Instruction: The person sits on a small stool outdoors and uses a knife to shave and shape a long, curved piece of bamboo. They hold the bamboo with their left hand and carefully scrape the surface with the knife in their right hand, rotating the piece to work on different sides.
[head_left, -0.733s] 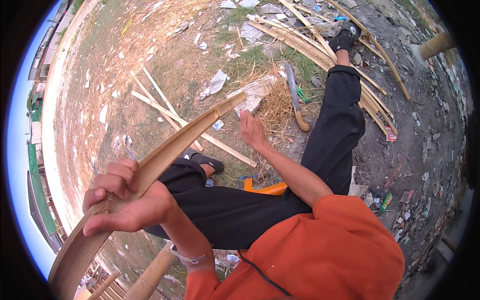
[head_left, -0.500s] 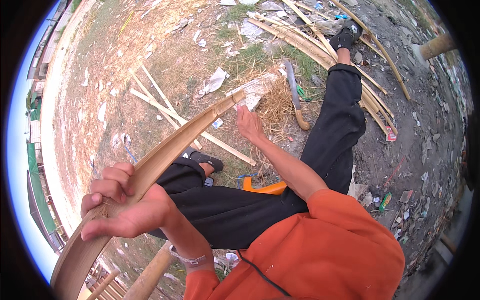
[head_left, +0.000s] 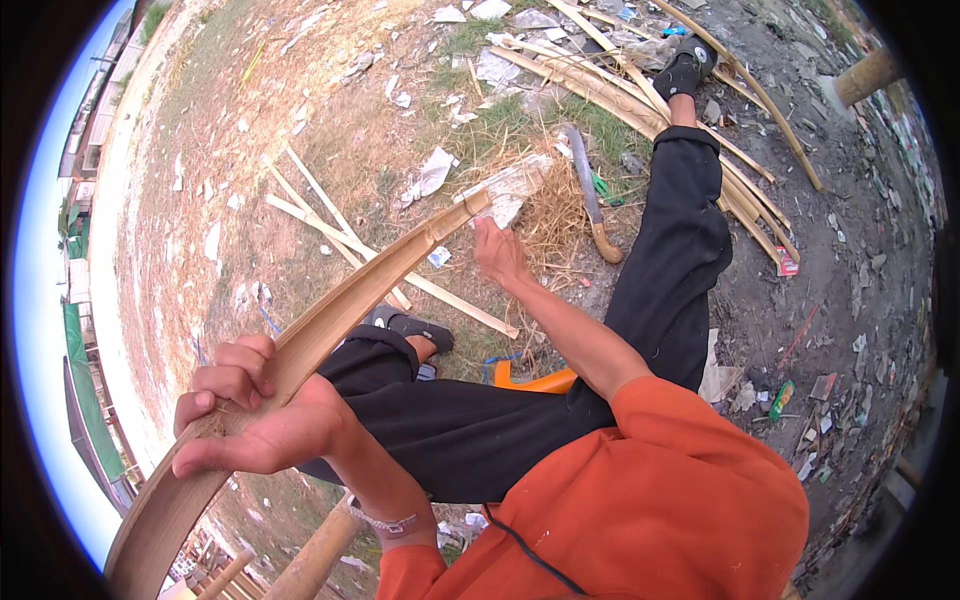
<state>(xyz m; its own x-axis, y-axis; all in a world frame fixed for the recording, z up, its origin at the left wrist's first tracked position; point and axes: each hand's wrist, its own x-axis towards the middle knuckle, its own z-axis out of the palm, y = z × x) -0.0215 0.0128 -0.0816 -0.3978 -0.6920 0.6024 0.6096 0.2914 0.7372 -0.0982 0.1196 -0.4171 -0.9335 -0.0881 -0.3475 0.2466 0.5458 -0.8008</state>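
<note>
Left hand [head_left: 262, 410] curls round strip [head_left: 340, 308], likely to keep it steady | strip slants above ground [head_left: 345, 130] | right hand [head_left: 502, 256] curls by strip's far end, can't tell if it pinches | knife [head_left: 590, 197] lies near, maybe for easy reach

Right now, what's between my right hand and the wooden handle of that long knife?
Dry, straw-like strands lie scattered between your right hand and the knife's wooden handle; the head view shows this.
</note>
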